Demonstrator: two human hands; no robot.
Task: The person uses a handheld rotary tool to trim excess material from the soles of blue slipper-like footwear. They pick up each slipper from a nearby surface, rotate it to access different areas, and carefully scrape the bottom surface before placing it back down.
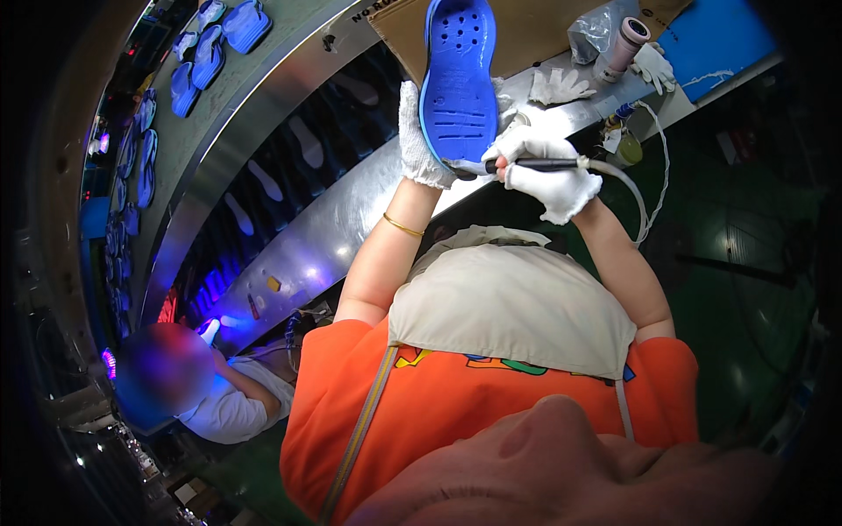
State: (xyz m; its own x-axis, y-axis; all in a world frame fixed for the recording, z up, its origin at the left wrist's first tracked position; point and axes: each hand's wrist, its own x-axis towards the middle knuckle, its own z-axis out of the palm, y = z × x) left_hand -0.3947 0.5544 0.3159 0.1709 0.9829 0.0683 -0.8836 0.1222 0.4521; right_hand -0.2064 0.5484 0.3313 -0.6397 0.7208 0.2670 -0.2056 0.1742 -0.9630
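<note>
At the top centre of the frame, a blue shoe [460, 83] is held upright with its footbed facing the camera. Its left edge and heel are clasped by the white-gloved left hand [421, 145], whose fingers are partly hidden behind it. By the right hand [551, 182], also gloved, a black pen-shaped tool [548, 164] is gripped just beside the heel; whether the shoe is touched by its tip cannot be told. A pale hose [624, 178] is joined to the tool's rear end. Behind the shoe, a cardboard box [531, 39] is seen. At upper right, a loose glove [560, 87] is laid near a pink bottle [624, 46] and a clear plastic bag [589, 35]. At upper left, more blue shoes [209, 57] are carried on a grey-green belt [289, 26].
</note>
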